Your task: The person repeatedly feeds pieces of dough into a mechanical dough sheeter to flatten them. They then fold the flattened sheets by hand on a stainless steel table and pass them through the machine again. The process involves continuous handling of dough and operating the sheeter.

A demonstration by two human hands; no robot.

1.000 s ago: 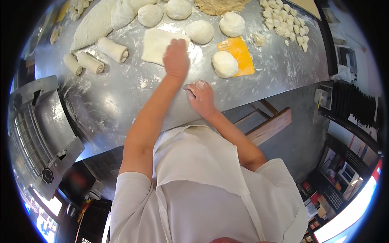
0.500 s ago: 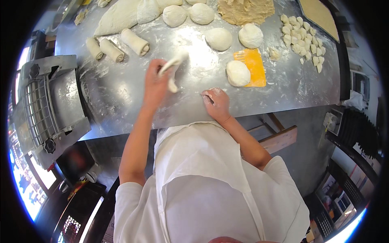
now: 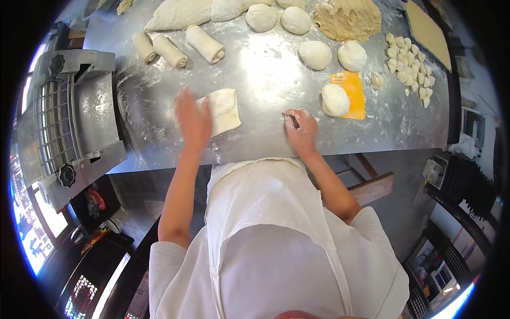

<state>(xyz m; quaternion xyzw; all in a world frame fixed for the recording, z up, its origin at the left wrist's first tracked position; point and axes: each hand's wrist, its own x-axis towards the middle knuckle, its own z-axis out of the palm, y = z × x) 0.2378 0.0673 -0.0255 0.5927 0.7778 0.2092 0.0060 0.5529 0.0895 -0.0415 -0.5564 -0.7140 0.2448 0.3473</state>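
A flat, folded sheet of pale dough (image 3: 225, 110) lies on the steel table near its front edge. My left hand (image 3: 194, 123) is at the sheet's left side, fingers stretched out and thumb apart, the tips smeared by motion; it grips nothing. To the right of the sheet, my right hand (image 3: 302, 132) rests at the table as a loose, floury fist, with a dark hollow inside the curled fingers and nothing visible in it. Beyond the left hand lie three rolled dough pieces, among them a larger roll (image 3: 204, 44).
A dough ball (image 3: 335, 100) overlaps an orange scraper (image 3: 353, 95) at right. Several more balls, a tan dough mass (image 3: 348, 20) and a long dough piece (image 3: 178, 14) lie farther back. Small dough pieces (image 3: 408, 61) are heaped far right. A metal roller machine (image 3: 66, 122) stands left.
My left hand has let go of the dough and moved left of it. The dough, lifted and bent before, now lies flat. The right hand stays curled. The whole view has shifted somewhat.
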